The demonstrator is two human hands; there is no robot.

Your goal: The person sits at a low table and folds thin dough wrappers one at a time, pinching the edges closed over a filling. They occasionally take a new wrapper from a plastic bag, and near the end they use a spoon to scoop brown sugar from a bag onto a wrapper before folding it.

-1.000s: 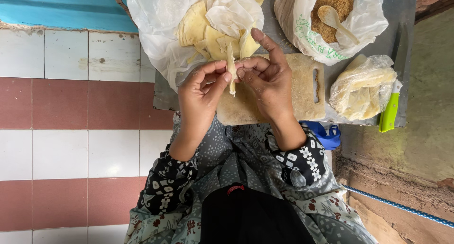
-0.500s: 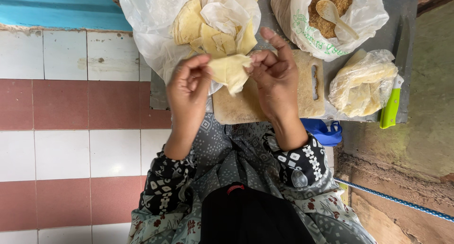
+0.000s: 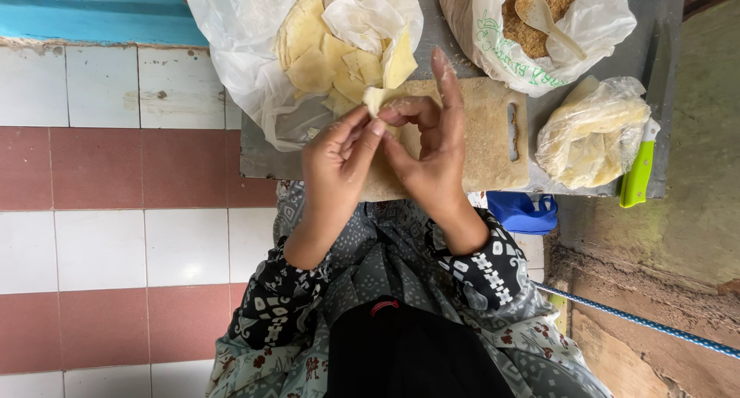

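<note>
Two hands meet over the wooden cutting board (image 3: 493, 147), my landmark for all positions. My left hand (image 3: 335, 163) and right hand (image 3: 432, 155) pinch one pale dough wrapper (image 3: 378, 97) between thumb and fingertips, closed tight on it; right index finger sticks out straight toward the board's far edge. Wrapper sits above the board's far-left corner, mostly hidden by my fingers. Left of and beyond the board: open white plastic bag (image 3: 254, 51) of stacked wrappers, touching the board's corner. Beyond the board: bag of brown crumbly filling (image 3: 539, 16) with a spoon (image 3: 539, 16) in it. Right of the board: small clear bag (image 3: 590, 132) and a green-handled knife (image 3: 638, 171), near the grey slab's edge. Board's right half is bare, slot handle uncovered.
</note>
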